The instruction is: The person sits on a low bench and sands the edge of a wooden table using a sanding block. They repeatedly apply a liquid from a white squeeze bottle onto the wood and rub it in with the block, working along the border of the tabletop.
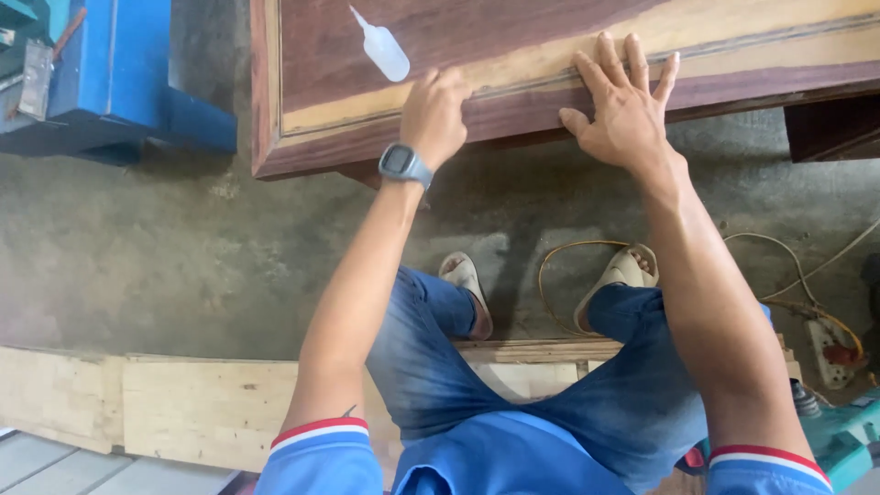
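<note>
A dark reddish wooden panel (513, 46) with a pale yellow inlaid border lies flat in front of me. My left hand (433, 115), with a grey watch on its wrist, curls its fingers over the panel's near edge; whether it holds anything small is hidden. My right hand (623, 101) rests flat with fingers spread on the pale border strip at that same edge. A small white squeeze bottle (380, 48) with a pointed nozzle lies on the panel, just beyond my left hand.
Concrete floor below, my sandalled feet (550, 284) beside a looped yellow cable (568, 252). A blue machine (110, 73) stands at the left. Pale wooden boards (165, 403) lie under my seat. A white power strip (830, 353) sits at the right.
</note>
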